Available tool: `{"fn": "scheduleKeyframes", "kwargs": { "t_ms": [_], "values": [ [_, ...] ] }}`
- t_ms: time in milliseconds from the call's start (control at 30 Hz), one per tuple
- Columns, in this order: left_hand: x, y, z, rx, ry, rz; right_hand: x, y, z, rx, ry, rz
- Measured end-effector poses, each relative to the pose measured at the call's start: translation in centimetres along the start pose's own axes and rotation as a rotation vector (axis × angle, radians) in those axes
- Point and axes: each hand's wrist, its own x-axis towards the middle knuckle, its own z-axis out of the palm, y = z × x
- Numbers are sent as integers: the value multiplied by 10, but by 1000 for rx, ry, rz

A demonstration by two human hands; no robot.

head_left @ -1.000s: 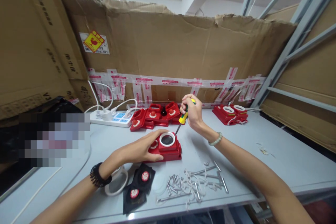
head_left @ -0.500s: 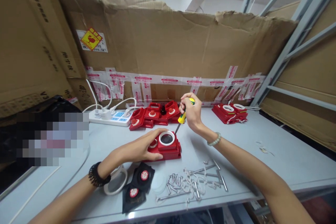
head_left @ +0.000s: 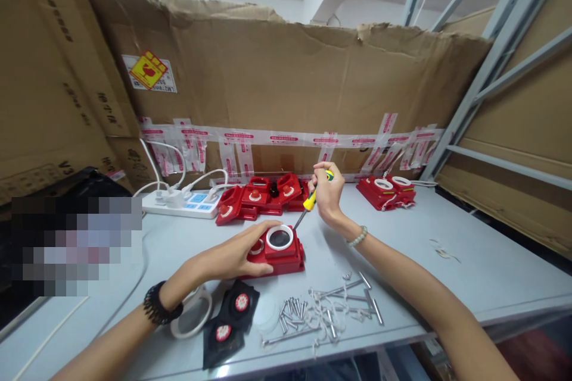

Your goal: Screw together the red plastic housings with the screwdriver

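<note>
A red plastic housing (head_left: 285,255) with a white ring around a dark round opening lies on the grey table (head_left: 469,262). My left hand (head_left: 235,255) rests over its left side, fingers wrapped on it. My right hand (head_left: 327,192) is closed round a yellow and green screwdriver (head_left: 311,198), whose tip meets the housing's far right corner.
A pile of screws and long metal pins (head_left: 326,309) lies in front of the housing, with two black pieces (head_left: 230,318) and a white ring (head_left: 193,315) to the left. More red housings (head_left: 259,197) (head_left: 386,190) and a white power strip (head_left: 179,203) line the cardboard wall.
The view has drifted slightly, so everything sits a little further left. Both hands keep the same hold on the housing and the screwdriver.
</note>
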Motion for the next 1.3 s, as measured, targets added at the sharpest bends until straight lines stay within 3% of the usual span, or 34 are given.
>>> {"fn": "scheduleKeyframes", "kwargs": {
  "t_ms": [267,733,900,1167,1300],
  "values": [
    [1,3,-1,-26,-4,13,-2,2,-4,-53,70,-60],
    [0,4,-1,-30,-8,4,-1,1,-6,-17,70,-11],
    [-1,1,0,9,6,3,-13,-10,2,-61,-28,-86],
    [-1,-4,1,48,11,0,-36,-21,17,-238,-295,-214],
    [-1,-3,1,52,13,3,-31,-34,17,-484,-433,-313]
  ]
}}
